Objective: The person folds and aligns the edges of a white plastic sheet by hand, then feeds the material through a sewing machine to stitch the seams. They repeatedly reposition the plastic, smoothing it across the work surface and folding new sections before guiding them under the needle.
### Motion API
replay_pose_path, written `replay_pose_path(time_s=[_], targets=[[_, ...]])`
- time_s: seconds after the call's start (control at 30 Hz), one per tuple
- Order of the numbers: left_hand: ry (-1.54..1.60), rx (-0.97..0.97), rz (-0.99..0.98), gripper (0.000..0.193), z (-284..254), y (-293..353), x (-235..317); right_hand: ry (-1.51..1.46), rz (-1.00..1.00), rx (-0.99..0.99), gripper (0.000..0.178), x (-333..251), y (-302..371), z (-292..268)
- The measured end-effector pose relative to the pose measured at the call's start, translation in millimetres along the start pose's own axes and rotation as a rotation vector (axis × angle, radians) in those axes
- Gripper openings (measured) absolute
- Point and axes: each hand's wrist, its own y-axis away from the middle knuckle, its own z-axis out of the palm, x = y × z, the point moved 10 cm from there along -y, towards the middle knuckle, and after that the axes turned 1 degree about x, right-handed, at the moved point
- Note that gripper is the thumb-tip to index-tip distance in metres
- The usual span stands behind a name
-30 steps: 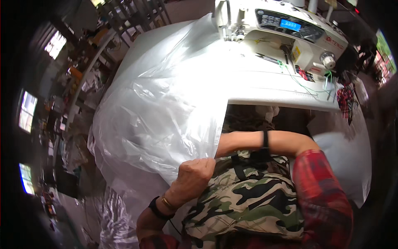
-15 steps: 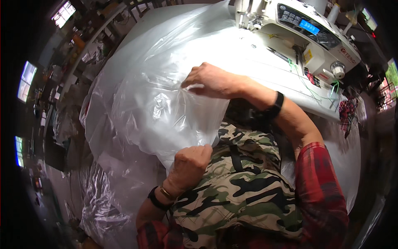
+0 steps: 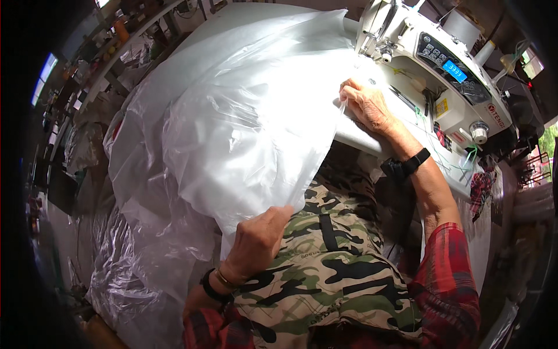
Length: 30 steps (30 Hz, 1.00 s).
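A large sheet of white, translucent plastic film (image 3: pixel 232 134) spreads over the table and hangs down toward my lap. My right hand (image 3: pixel 367 104) pinches its right edge close to the sewing machine (image 3: pixel 447 70). Lower down, by the camouflage apron (image 3: pixel 343 262), my left hand (image 3: pixel 258 238) is closed on the near corner of the same film. Between my two hands the edge runs fairly straight and taut. The machine's needle area (image 3: pixel 378 49) lies just beyond my right hand, under a bright light.
Tweezers (image 3: pixel 404 98) and green thread (image 3: pixel 419 116) lie on the machine bed. Crumpled clear plastic (image 3: pixel 125 279) hangs at the lower left. A cluttered shelf (image 3: pixel 116 64) runs along the far left. A checked cloth scrap (image 3: pixel 481 189) dangles at the table's right edge.
My right hand has moved right and slightly up from the middle of the film to its edge near the machine. The edge is now straighter. My left hand has stayed nearly in place.
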Motion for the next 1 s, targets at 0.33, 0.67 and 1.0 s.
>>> replay_pose_path(time_s=[0.33, 0.67, 1.0], targets=[[-0.029, -0.045, -0.062, 0.052, 12.2, 11.9, -22.4, -0.044, 0.058, -0.064, 0.011, 6.8, -7.9, 11.0], [0.243, -0.247, 0.019, 0.025, 65.0, -35.9, -1.1, 0.060, 0.203, 0.154, 0.018, 17.8, 13.8, -6.2], [0.056, -0.187, 0.192, 0.010, 73.7, -78.4, -2.3, 0.149, 0.426, 0.158, 0.018, 35.4, 24.6, -3.6]])
